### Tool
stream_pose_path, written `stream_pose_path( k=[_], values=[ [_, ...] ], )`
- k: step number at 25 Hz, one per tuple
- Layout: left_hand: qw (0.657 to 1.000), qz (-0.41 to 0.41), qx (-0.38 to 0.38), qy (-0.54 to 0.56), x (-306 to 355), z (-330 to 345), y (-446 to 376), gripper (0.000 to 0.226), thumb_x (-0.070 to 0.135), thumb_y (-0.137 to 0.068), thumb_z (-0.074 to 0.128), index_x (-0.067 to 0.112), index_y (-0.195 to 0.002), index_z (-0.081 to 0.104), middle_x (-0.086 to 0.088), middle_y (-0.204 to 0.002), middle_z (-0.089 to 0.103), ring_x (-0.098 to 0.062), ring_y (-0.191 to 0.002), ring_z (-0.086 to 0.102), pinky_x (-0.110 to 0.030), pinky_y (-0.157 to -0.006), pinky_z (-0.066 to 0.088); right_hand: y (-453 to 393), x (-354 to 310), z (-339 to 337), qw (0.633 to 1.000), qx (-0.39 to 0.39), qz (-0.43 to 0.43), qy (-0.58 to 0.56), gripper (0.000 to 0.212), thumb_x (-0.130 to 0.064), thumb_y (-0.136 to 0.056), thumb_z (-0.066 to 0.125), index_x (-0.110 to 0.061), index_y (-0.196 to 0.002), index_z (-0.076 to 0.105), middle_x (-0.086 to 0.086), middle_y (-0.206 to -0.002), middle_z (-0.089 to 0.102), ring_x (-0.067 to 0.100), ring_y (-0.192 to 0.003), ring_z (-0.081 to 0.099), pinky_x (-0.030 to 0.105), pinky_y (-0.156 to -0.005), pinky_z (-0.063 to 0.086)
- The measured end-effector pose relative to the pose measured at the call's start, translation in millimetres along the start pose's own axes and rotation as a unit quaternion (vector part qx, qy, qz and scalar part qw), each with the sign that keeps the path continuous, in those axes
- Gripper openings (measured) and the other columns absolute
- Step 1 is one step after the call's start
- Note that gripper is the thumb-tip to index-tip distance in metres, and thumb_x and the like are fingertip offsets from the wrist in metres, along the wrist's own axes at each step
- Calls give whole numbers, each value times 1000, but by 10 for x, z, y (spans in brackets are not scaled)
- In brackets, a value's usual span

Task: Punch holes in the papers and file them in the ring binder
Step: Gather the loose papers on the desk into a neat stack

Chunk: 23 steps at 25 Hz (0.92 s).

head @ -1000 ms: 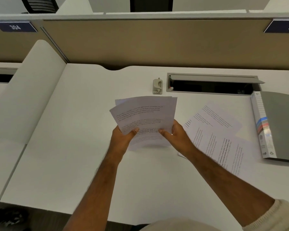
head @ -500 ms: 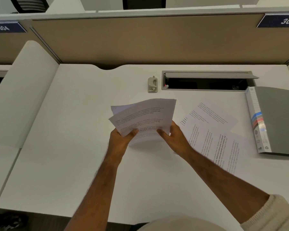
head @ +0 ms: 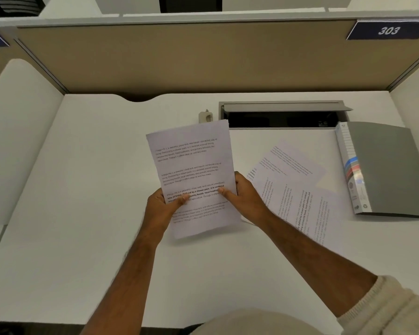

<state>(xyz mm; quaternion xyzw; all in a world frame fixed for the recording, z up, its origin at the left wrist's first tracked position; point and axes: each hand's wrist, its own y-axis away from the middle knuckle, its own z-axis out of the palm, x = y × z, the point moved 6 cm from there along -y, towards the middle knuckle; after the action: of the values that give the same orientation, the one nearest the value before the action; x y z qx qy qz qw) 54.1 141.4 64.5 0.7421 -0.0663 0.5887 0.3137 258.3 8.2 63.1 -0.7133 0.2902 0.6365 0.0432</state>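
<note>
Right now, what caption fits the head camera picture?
Both hands hold a paper stack above the desk.

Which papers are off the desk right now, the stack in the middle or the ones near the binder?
The middle stack: both hands hold it up. The other sheets lie flat beside the binder.

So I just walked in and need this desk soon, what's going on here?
A person is holding a small stack of printed papers in both hands, left hand and right hand, above the white desk. More printed sheets lie loose to the right, beside a closed grey ring binder. The hole punch sits behind the stack, untouched. Nothing looks filed yet.
</note>
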Motion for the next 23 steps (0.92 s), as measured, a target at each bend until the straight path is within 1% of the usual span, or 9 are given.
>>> stream_pose_path(
  k=[5, 7, 10, 14, 16, 17, 19, 21, 23],
  values=[
    [999, -25, -16, 30, -204, 112, 99, 38, 19, -81, 86, 16, -116, 71, 1, -108, 80, -23, -95, 78, -41, -81, 64, 144, 237, -76, 998, -23, 60, -10, 35, -34, -96, 65, -21, -126, 54, -8, -126, 66, 10, -111, 67, 38, -94, 58],
    [999, -35, -18, 32, -310, 141, 165, 41, 20, -83, 85, 16, -120, 69, 0, -111, 79, -24, -97, 78, -46, -84, 63, 231, 389, -139, 996, -35, 78, 17, 35, -37, -96, 64, -20, -124, 54, -6, -124, 66, 11, -108, 67, 42, -94, 58],
    [998, -43, -20, 29, -463, 170, 270, 42, 22, -84, 84, 18, -123, 68, 0, -114, 78, -25, -98, 77, -51, -86, 63, 368, 612, -329, 994, -19, 92, 62, 37, -35, -94, 67, -19, -125, 54, -4, -122, 62, 13, -108, 65, 45, -94, 58],
    [998, -44, -22, 28, -599, 191, 404, 40, 20, -87, 82, 17, -124, 68, 1, -115, 78, -24, -100, 77, -50, -88, 62, 567, 757, -636, 985, 17, 72, 158, 34, -35, -92, 69, -24, -123, 58, -7, -124, 61, 11, -111, 61, 32, -94, 52],
    [998, -45, -23, 28, -659, 198, 460, 40, 19, -87, 81, 17, -124, 68, 1, -115, 78, -23, -101, 76, -49, -89, 62, 680, 827, -806, 978, 37, 61, 197, 31, -31, -92, 70, -25, -121, 59, -8, -120, 59, 9, -110, 58, 26, -92, 47],
    [998, -46, -23, 24, -695, 198, 481, 40, 19, -87, 81, 17, -124, 68, 1, -115, 78, -23, -101, 77, -49, -89, 62, 739, 872, -896, 974, 42, 52, 216, 31, -28, -92, 70, -24, -121, 59, -7, -120, 58, 9, -111, 57, 25, -92, 46],
    [998, -49, -22, 14, -758, 198, 521, 40, 20, -87, 81, 18, -124, 68, 1, -115, 78, -23, -100, 77, -50, -88, 62, 864, 974, -1066, 967, 39, 23, 250, 32, -23, -91, 71, -21, -120, 59, -5, -119, 57, 12, -112, 55, 31, -97, 49],
    [998, -50, -19, 12, -812, 196, 556, 41, 20, -86, 82, 18, -124, 67, 1, -116, 77, -23, -101, 76, -50, -89, 62, 998, 1094, -1247, 959, 44, 13, 281, 34, -21, -88, 74, -22, -118, 58, -7, -119, 56, 14, -115, 54, 39, -101, 48],
    [998, -51, -18, 11, -859, 196, 584, 42, 21, -86, 82, 19, -125, 67, 1, -117, 77, -23, -103, 76, -51, -89, 62, 1143, 1197, -1418, 951, 56, 20, 303, 40, -18, -83, 78, -23, -117, 58, -6, -120, 56, 18, -116, 54, 41, -101, 48]
  ],
)
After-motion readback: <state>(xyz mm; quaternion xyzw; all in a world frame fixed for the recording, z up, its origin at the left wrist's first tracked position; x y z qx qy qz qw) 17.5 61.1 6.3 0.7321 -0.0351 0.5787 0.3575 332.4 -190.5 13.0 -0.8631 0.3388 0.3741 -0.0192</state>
